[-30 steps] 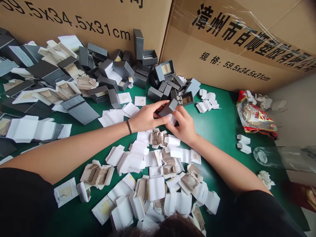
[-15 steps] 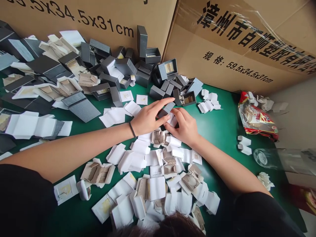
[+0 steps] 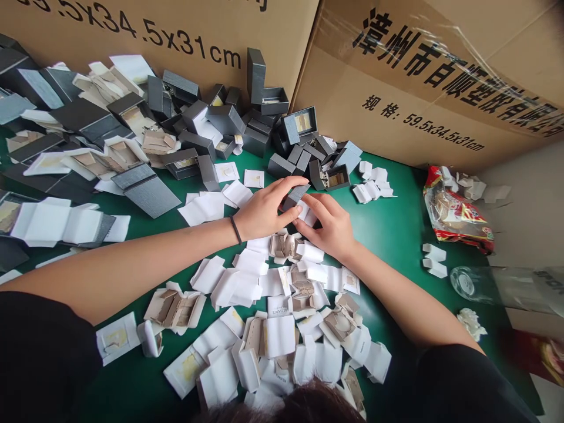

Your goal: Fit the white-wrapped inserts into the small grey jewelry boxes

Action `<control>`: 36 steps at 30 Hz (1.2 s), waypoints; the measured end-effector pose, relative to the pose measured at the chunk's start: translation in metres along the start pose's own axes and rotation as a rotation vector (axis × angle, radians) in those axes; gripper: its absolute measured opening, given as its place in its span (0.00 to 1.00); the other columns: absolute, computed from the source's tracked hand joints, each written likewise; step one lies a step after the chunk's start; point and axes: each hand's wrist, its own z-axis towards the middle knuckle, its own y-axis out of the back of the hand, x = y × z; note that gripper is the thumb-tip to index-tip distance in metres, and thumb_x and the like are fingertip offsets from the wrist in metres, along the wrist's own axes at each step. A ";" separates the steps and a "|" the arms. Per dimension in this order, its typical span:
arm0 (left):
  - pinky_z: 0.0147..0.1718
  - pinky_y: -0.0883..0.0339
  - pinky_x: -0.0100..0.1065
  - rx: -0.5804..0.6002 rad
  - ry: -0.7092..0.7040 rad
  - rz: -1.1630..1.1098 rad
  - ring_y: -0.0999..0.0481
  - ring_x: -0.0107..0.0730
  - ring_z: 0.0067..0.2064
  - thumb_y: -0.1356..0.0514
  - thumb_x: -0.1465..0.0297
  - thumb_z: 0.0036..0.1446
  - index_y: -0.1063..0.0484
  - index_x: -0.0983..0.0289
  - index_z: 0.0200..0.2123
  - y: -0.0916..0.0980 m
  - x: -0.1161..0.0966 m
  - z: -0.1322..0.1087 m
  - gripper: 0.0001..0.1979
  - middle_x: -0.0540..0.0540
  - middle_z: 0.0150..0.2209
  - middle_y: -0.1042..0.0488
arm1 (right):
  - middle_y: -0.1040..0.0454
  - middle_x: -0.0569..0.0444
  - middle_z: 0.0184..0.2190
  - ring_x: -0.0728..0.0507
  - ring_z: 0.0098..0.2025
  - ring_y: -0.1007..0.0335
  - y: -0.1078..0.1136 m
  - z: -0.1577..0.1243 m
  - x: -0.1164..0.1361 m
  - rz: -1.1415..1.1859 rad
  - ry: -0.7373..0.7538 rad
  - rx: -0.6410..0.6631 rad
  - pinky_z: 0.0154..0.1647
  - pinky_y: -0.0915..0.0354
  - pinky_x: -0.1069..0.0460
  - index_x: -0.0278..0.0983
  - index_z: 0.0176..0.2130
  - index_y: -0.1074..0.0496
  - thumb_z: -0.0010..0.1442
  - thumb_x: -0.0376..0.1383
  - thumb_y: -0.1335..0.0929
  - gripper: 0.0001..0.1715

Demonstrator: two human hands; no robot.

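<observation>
Over the middle of the green table, my left hand (image 3: 264, 208) is closed on a small dark grey box (image 3: 295, 197), thumb below and fingers above. Close against it, my right hand (image 3: 329, 228) pinches a white folded paper insert (image 3: 307, 215) at the box's lower right side. Whether the insert is still partly inside the box cannot be seen behind the fingers. Just below both hands spreads a pile of folded white paper inserts (image 3: 240, 285), some with torn brown cardboard backs (image 3: 286, 245).
Dark grey boxes (image 3: 224, 120), some opened, heap up at the back and left. Two large cardboard cartons (image 3: 198, 35) stand behind them. At right lie a red snack bag (image 3: 458, 205), a clear plastic bottle (image 3: 484, 285) and crumpled tissue (image 3: 471, 323).
The small box in my left hand has tilted slightly. Both hands stay in nearly the same place, and the view has shifted a little.
</observation>
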 end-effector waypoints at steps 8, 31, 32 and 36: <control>0.60 0.34 0.32 0.025 -0.035 0.009 0.30 0.29 0.56 0.45 0.67 0.60 0.37 0.62 0.57 0.003 -0.003 0.000 0.22 0.56 0.55 0.32 | 0.27 0.48 0.43 0.46 0.41 0.29 -0.001 0.000 0.000 0.013 0.009 0.015 0.39 0.30 0.51 0.38 0.50 0.34 0.60 0.43 0.33 0.20; 0.62 0.37 0.37 0.056 -0.054 -0.051 0.35 0.33 0.60 0.52 0.57 0.64 0.42 0.61 0.62 -0.003 0.007 0.003 0.26 0.59 0.57 0.36 | 0.24 0.51 0.40 0.49 0.42 0.27 0.002 0.004 -0.001 0.250 -0.089 -0.036 0.43 0.29 0.53 0.37 0.42 0.32 0.59 0.36 0.34 0.09; 0.62 0.37 0.37 0.054 -0.053 -0.046 0.35 0.33 0.60 0.52 0.57 0.64 0.42 0.61 0.62 -0.003 0.007 0.003 0.26 0.59 0.56 0.36 | 0.24 0.51 0.41 0.49 0.42 0.27 0.002 0.004 -0.001 0.250 -0.083 -0.030 0.43 0.29 0.54 0.37 0.42 0.32 0.59 0.36 0.34 0.10; 0.61 0.36 0.37 0.045 -0.057 -0.033 0.34 0.32 0.59 0.51 0.58 0.63 0.42 0.60 0.61 -0.003 0.007 0.002 0.26 0.59 0.55 0.36 | 0.25 0.52 0.42 0.48 0.43 0.27 0.002 0.004 -0.001 0.232 -0.074 -0.019 0.44 0.29 0.53 0.38 0.43 0.32 0.57 0.37 0.32 0.12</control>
